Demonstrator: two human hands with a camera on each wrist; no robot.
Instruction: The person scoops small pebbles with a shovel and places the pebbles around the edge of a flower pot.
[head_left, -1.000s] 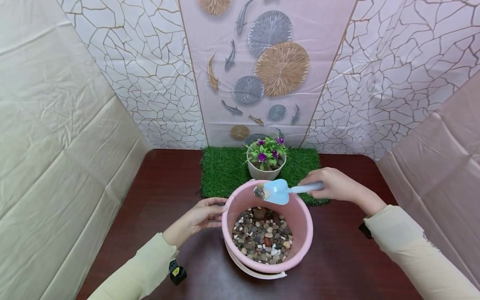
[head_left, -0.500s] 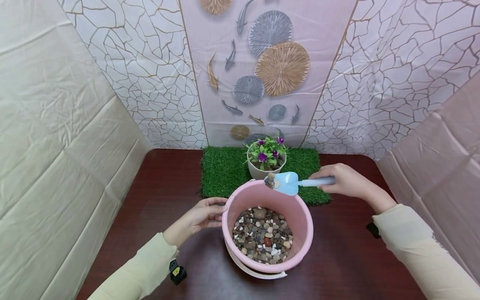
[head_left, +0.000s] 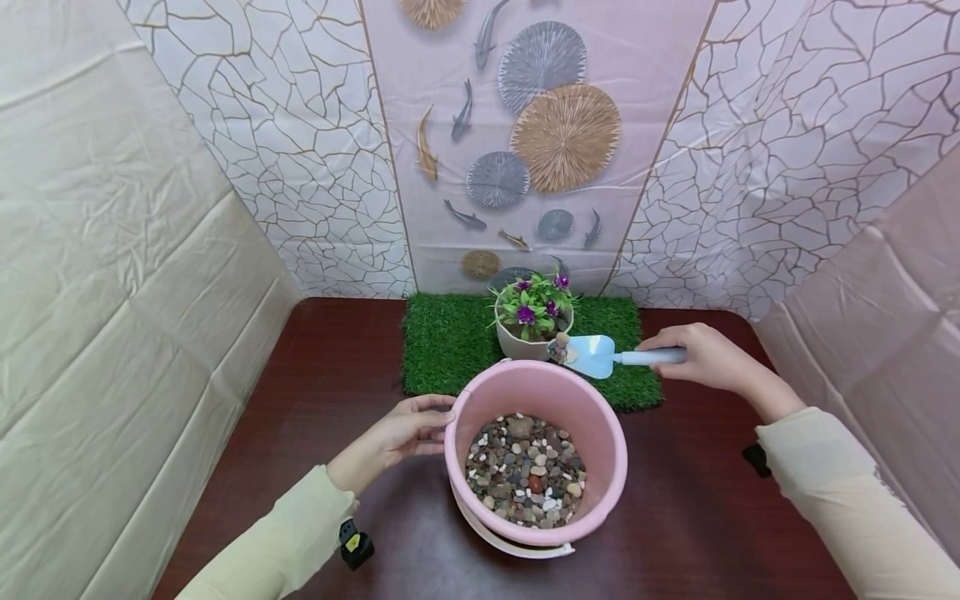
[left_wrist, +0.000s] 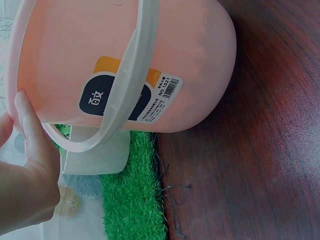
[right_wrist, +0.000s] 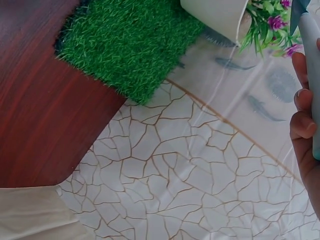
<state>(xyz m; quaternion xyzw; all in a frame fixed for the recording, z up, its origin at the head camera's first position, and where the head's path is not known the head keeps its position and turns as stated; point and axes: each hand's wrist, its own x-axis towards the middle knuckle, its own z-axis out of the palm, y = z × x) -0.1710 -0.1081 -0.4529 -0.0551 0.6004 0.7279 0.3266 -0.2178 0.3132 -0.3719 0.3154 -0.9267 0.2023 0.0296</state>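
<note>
My right hand (head_left: 701,357) grips the pale grey handle of a small light blue garden trowel (head_left: 592,356). Several pebbles (head_left: 558,346) lie at the trowel's tip, just beyond the pink bucket's far rim and in front of the white flower pot (head_left: 517,343). Fairly straight fingers of my left hand (head_left: 401,429) touch the left side of the pink bucket (head_left: 611,467) at its rim. In the left wrist view one finger rests along the bucket's outer wall. Mixed pebbles (head_left: 525,471) cover the bucket's bottom. The right wrist view shows only part of the trowel.
The flower pot holds green leaves and purple flowers (head_left: 525,315), standing on a green grass mat (head_left: 442,342). A white bucket handle (head_left: 517,548) hangs down in front. The dark red table (head_left: 322,375) meets fabric-covered walls at the back and sides.
My right hand has carried the trowel with its pebbles from above the bucket to the right and away, towards the flower pot. The left hand and bucket have stayed put.
</note>
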